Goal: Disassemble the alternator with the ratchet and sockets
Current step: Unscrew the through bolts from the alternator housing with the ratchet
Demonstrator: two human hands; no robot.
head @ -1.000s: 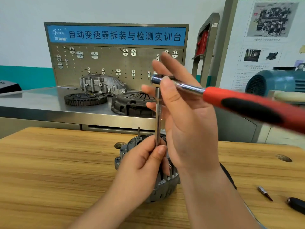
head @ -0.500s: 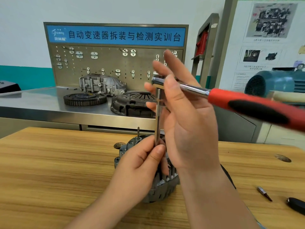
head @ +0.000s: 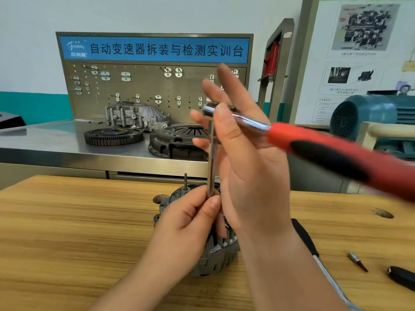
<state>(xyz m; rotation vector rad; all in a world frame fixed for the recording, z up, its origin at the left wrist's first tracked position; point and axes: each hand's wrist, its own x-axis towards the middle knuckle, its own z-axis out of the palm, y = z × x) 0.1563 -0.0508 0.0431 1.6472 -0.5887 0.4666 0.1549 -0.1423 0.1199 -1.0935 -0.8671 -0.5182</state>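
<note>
Directly before the person, in the head view, the alternator (head: pixel 221 252) stands on the wooden table (head: pixel 67 232). Its grey ribbed housing is partly hidden by both hands. Over the alternator the extension bar (head: pixel 211 162) stands upright. Its lower end goes down behind the left hand (head: pixel 186 223), so a socket or a bolt under it cannot be seen. The left hand is closed on the bar: thumb and forefinger pinch it just above the alternator.

On the upper end of the bar sits the ratchet (head: pixel 325 151). Its chrome head is right above the alternator, and its red and black handle goes out to the right, a little blurred. The right hand (head: pixel 247 164) grips the ratchet near the head: the thumb presses on the chrome neck, and the other fingers are nearly straight behind the bar. One thin stud (head: pixel 185 180) rises from the alternator, just left of the bar.

To the right of the alternator and well apart from it, a small bit (head: pixel 357 261) lies on the table. Further right lies a black object (head: pixel 402 278) which I cannot identify.

Behind the alternator is a steel bench (head: pixel 45 142). On it are a clutch pressure plate (head: pixel 175 142), a toothed flywheel (head: pixel 113 135) and a cast housing (head: pixel 137 115), in front of a pegboard (head: pixel 146 86). Behind the alternator to the right stands a blue-green electric motor (head: pixel 368 113).
</note>
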